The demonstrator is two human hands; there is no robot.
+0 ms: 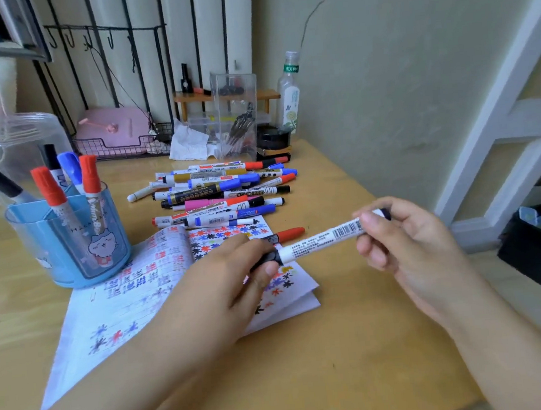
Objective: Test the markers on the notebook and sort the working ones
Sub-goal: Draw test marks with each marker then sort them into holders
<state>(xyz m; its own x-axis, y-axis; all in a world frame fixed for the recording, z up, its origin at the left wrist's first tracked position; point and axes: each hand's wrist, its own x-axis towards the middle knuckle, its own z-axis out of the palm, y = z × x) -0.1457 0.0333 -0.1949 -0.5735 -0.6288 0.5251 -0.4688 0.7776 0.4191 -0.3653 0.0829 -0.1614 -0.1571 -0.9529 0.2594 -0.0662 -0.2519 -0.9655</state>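
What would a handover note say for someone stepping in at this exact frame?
Left hand pinches the black cap of the white marker; right hand grips its far end, above the notebook.
Five markers stand in the blue holder. A pile of markers lies on the desk behind the notebook; one red-capped marker lies at the notebook's edge.
Done: many test marks on the pages.
Left: uncap, test and sort this marker, then the pile.
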